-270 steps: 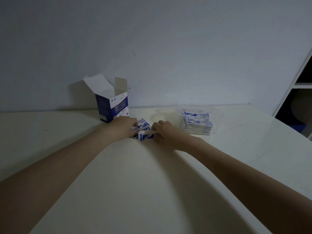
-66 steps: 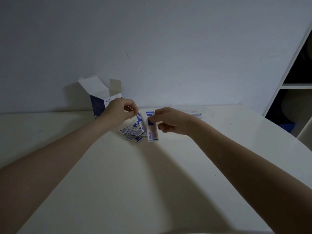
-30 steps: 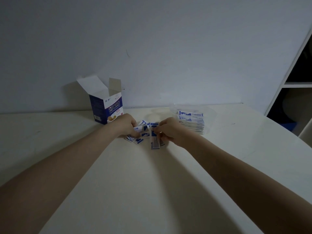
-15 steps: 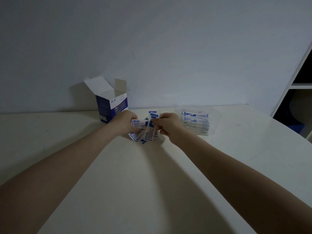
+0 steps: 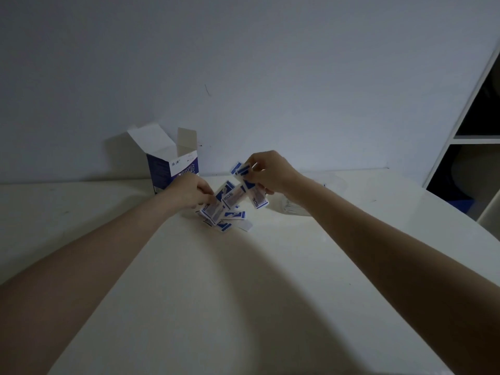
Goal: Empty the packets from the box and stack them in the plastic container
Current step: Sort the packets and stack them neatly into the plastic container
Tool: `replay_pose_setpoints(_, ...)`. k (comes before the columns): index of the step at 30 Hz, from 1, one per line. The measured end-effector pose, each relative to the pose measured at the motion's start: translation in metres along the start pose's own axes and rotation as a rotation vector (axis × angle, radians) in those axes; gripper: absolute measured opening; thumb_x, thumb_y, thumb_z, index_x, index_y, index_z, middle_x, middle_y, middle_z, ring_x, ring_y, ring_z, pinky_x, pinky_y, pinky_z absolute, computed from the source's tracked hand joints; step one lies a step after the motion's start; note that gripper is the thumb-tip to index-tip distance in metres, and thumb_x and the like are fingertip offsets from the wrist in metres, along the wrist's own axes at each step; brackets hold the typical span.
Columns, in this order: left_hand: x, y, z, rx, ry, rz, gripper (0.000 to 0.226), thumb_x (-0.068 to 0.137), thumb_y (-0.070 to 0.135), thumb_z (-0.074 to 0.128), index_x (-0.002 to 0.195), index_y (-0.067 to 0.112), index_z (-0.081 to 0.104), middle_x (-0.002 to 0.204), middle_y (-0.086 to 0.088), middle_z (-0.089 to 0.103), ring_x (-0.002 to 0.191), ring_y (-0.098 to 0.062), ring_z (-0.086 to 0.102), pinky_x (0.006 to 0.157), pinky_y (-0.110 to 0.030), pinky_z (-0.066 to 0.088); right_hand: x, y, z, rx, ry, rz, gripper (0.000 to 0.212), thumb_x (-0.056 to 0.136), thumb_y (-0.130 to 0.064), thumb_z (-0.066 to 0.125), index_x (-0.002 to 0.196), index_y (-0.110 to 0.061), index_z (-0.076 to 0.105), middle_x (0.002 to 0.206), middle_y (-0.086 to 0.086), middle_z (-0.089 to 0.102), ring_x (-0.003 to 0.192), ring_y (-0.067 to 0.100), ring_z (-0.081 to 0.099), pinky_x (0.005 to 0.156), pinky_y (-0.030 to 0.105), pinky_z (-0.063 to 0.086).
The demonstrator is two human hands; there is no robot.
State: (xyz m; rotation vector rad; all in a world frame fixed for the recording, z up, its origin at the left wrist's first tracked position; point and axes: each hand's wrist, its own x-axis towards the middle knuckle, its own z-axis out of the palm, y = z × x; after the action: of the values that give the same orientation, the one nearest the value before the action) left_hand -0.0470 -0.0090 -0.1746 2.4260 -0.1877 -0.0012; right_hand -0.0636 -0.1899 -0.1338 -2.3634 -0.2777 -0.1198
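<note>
Pinched in the raised right hand (image 5: 270, 174), several blue-and-white packets (image 5: 250, 189) hang above a loose pile (image 5: 228, 219) on the white table (image 5: 243, 293), where the left hand (image 5: 189, 192) grips another packet (image 5: 213, 207) beside the open box (image 5: 173, 166).

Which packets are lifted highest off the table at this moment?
The packets pinched in the right hand, their blue ends at. Those in the left hand sit lower, and the loose pile lies flat on the table.
</note>
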Motion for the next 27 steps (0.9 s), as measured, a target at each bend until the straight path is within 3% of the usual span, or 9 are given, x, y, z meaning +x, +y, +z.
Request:
replay_pose_setpoints(2,-0.001,0.005,-0.003,-0.024,-0.035,0.014,0.018,0.087,0.017,0.063,0.1,0.005,0.067,0.088,-0.007,0.066,0.075,-0.015,0.056,0.054,-0.018,0.039,-0.001,-0.001,0.004,-0.05,-0.013,-0.02,0.018,0.089,-0.006,0.055,0.106,-0.003,0.062,0.094,0.013,0.06,0.038,0.004,0.049,0.028,0.007,0.029)
replay_pose_setpoints(5,-0.005,0.013,-0.005,-0.135,-0.096,0.019,0.017,0.093,0.021,0.054,0.079,0.015,0.064,0.074,0.003,0.06,0.065,-0.006,0.054,0.055,-0.017,0.039,0.0,-0.003,0.011,-0.05,0.024,-0.032,0.02,0.088,-0.008,0.056,0.107,-0.004,0.063,0.103,0.014,0.062,0.058,0.013,0.052,0.031,0.007,0.033)
replay_pose_setpoints(11,-0.01,0.021,0.001,-0.242,-0.188,0.081,0.009,0.084,0.022,0.068,0.092,0.017,0.067,0.08,0.0,0.063,0.07,-0.009,0.052,0.056,-0.014,0.042,-0.007,-0.005,0.021,-0.052,0.096,-0.043,0.021,0.089,-0.011,0.055,0.108,-0.006,0.064,0.111,0.014,0.064,0.084,0.021,0.053,0.057,0.023,0.041)
replay_pose_setpoints(14,-0.009,0.02,0.004,-0.229,-0.155,0.075,0.012,0.082,0.017,0.069,0.091,0.01,0.065,0.081,-0.006,0.064,0.068,-0.01,0.054,0.047,-0.007,0.044,-0.009,-0.006,0.016,0.113,0.264,0.0,0.017,0.089,-0.007,0.052,0.101,-0.001,0.063,0.104,0.016,0.064,0.09,0.029,0.059,0.071,0.034,0.05)
replay_pose_setpoints(16,-0.008,0.016,0.002,-0.316,-0.055,0.032,0.013,0.082,0.016,0.069,0.09,0.007,0.064,0.08,-0.007,0.063,0.067,-0.009,0.055,0.045,-0.005,0.044,-0.007,-0.004,0.007,0.31,0.268,0.107,0.01,0.088,-0.002,0.051,0.081,-0.001,0.058,0.08,0.014,0.06,0.069,0.025,0.054,0.051,0.026,0.046)
replay_pose_setpoints(18,-0.006,0.013,0.0,-0.392,0.007,0.028,0.013,0.082,0.016,0.07,0.087,0.006,0.064,0.078,-0.006,0.063,0.066,-0.009,0.057,0.047,-0.006,0.047,-0.011,-0.005,0.003,0.499,0.088,0.25,0.018,0.086,0.003,0.053,0.069,-0.005,0.052,0.065,0.009,0.051,0.054,0.016,0.044,0.034,0.014,0.032)
replay_pose_setpoints(21,-0.008,0.02,0.005,-0.404,-0.074,0.1,0.006,0.08,0.008,0.07,0.08,0.008,0.064,0.075,-0.005,0.066,0.063,-0.01,0.064,0.056,-0.011,0.054,-0.015,-0.004,0.014,0.563,-0.068,0.297,0.019,0.085,0.004,0.054,0.068,-0.004,0.052,0.065,0.01,0.05,0.053,0.015,0.044,0.031,0.014,0.034)
replay_pose_setpoints(24,-0.007,0.028,0.011,-0.205,-0.13,0.183,0.016,0.076,0.004,0.073,0.069,0.014,0.062,0.072,-0.003,0.065,0.057,0.0,0.063,0.054,-0.01,0.051,-0.012,-0.003,0.021,0.457,0.146,0.182,0.013,0.085,-0.003,0.059,0.075,-0.01,0.055,0.083,0.014,0.061,0.07,0.025,0.058,0.061,0.034,0.055)
replay_pose_setpoints(27,-0.004,0.027,0.013,-0.096,-0.179,0.152,0.011,0.076,0.008,0.074,0.083,0.011,0.066,0.078,-0.003,0.067,0.073,-0.011,0.064,0.057,-0.007,0.049,-0.016,0.001,0.012,-0.134,0.243,-0.105,0.021,0.09,-0.007,0.051,0.11,-0.008,0.046,0.094,0.015,0.063,0.077,0.03,0.058,0.068,0.042,0.052)
